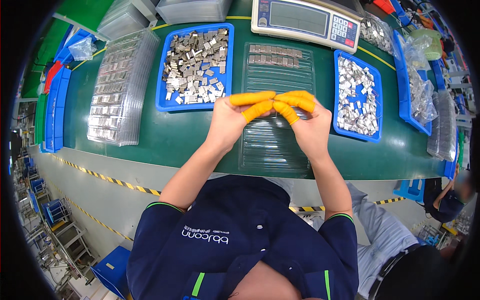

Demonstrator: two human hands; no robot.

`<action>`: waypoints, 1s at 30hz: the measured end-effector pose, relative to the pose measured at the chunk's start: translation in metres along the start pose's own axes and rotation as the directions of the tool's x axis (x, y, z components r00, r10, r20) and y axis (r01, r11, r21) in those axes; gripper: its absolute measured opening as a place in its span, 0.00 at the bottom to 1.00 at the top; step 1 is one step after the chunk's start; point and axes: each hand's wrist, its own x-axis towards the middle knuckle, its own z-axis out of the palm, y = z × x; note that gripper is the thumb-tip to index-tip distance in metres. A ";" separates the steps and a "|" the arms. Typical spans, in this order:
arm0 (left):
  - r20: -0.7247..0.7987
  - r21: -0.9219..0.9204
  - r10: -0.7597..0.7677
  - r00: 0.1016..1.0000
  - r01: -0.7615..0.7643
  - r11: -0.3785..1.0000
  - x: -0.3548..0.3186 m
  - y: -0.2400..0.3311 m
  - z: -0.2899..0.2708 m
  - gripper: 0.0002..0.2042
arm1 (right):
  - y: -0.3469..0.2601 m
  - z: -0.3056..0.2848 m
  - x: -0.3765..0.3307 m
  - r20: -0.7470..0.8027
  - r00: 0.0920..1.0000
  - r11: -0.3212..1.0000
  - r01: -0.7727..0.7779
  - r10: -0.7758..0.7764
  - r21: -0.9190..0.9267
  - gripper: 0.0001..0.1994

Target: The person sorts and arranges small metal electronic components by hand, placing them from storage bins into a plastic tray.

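Note:
My left hand [227, 120] and my right hand [312, 127] meet over the middle of the bench, thumbs and forefingers pinched together tip to tip. Yellow finger cots cover these fingers. Whatever they pinch is too small to make out. Below them lies a clear plastic slotted tray [248, 150], with two rows of small metal pieces [274, 56] at its far end. Left of my hands, a blue tray [159, 95] holds many flat metal parts [195, 65]. To the right, another blue tray [378, 107] holds small silver-white parts [356, 95].
A stack of filled clear trays [122, 87] stands at the left. A weighing scale [305, 22] and a clear plastic bin [192, 11] are along the back. Bagged parts in a blue bin [417, 95] lie far right. Another person [452, 200] is beyond the bench's right end.

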 end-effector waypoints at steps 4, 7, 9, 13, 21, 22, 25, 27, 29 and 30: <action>0.003 -0.063 -0.221 0.975 0.221 0.973 0.012 0.007 0.005 0.14 | 0.006 -0.010 0.007 0.018 0.827 0.658 0.460 -0.561 -0.596 0.09; 0.028 -0.071 -0.162 0.986 0.163 0.984 0.011 0.004 0.008 0.14 | -0.005 -0.014 0.005 0.100 0.801 0.585 0.509 -0.590 -0.632 0.09; 0.021 -0.093 -0.124 0.992 0.126 0.988 0.010 0.001 0.011 0.14 | -0.008 -0.014 0.003 0.132 0.798 0.568 0.523 -0.588 -0.635 0.09; 0.026 -0.265 -0.085 0.996 0.088 0.960 0.009 0.002 0.014 0.14 | -0.004 -0.016 0.002 -0.117 0.943 0.907 0.260 -0.313 -0.331 0.14; 0.066 -0.161 -0.106 0.992 0.116 0.980 0.011 0.009 0.024 0.12 | 0.007 -0.023 -0.001 0.019 0.974 0.898 -0.216 0.226 0.382 0.09; 0.077 -0.093 -0.085 0.993 0.092 0.991 0.012 0.010 0.023 0.12 | 0.009 -0.028 0.000 0.017 0.974 0.898 -0.215 0.225 0.384 0.09; 0.115 0.071 -0.047 0.992 0.039 0.997 0.012 0.016 0.023 0.11 | 0.008 -0.043 0.004 0.294 0.888 0.827 -0.443 0.353 0.345 0.08; 0.153 0.188 -0.046 0.987 0.017 0.982 0.013 0.019 0.026 0.11 | -0.001 -0.051 0.009 0.313 0.870 0.855 -0.460 0.380 0.240 0.08; 0.170 0.233 -0.045 0.984 0.004 0.972 0.015 0.021 0.030 0.11 | -0.004 -0.056 0.013 0.325 0.852 0.872 -0.471 0.411 0.132 0.07; 0.183 0.276 -0.043 0.982 -0.010 0.961 0.016 0.021 0.031 0.11 | -0.004 -0.058 0.016 0.350 0.848 0.883 -0.458 0.398 0.107 0.07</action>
